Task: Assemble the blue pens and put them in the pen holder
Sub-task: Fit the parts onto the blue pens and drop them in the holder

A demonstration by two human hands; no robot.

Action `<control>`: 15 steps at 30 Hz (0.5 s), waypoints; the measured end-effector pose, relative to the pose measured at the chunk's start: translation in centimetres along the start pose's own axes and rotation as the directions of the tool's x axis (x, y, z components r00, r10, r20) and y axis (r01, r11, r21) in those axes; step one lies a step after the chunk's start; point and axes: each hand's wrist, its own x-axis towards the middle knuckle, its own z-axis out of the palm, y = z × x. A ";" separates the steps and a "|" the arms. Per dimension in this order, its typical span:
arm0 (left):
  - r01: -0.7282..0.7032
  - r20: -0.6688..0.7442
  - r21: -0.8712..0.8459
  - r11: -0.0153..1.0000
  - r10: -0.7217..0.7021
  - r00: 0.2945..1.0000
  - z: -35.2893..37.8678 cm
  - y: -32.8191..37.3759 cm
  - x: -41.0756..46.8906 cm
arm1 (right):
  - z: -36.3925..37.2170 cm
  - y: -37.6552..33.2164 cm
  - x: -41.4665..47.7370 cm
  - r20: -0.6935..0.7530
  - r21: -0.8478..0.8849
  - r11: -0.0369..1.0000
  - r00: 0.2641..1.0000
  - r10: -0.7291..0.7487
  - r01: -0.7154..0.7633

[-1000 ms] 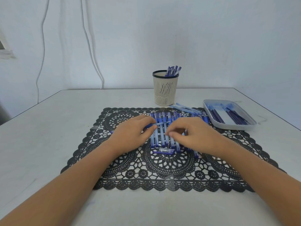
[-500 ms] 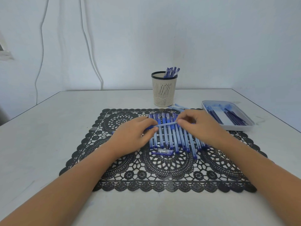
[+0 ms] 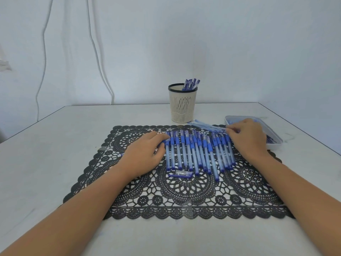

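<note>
**Blue pens: right hand has gone from the held pen to the parts pile**

Table (image 3: 55, 145) and black lace mat (image 3: 184, 202): no change.

Right hand (image 3: 247, 139) is the big mover. Half a second ago it was mid-mat, working a thin piece at the pen the left hand has. It is now at the far right of the mat, just beside the tray (image 3: 275, 146). Its fingers are curled down at the right end of the clear tube bundle (image 3: 206, 125). Can't tell whether it has pinched one yet.

Left hand (image 3: 145, 154) hasn't shifted. It sits at the left end of the row with its fingers curled round the held pen (image 3: 162, 144), whose blue grip shows at the fingertips.

Row of barrels (image 3: 193, 150) lies side by side mid-mat, fully in view now that the right hand is out of the way.

Pen holder (image 3: 182, 108) stands far centre, off the mat. A few finished pens (image 3: 191, 84) lean right inside it, same count as before.

Loose cap (image 3: 181, 175) lies at the near edge of the row, untouched.

My read: one step on the held pen is done and this is a fetch for the next part. Most of the pens are still on the mat, so the job is far from finished.
</note>
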 end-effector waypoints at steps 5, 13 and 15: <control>0.006 -0.001 -0.003 1.000 -0.006 1.000 0.1 0.0 0.0 | 0.0 -0.4 0.2 0.128 -0.171 0.985 0.992 -0.002 0.024; -0.003 -0.006 0.005 1.000 0.003 1.000 0.0 0.1 0.1 | -1.8 2.4 2.3 0.030 -0.186 0.975 0.992 0.126 -0.119; -0.009 -0.007 0.006 1.000 0.009 1.000 0.1 0.1 0.1 | -2.1 3.1 2.6 0.082 -0.278 0.946 0.977 0.198 -0.168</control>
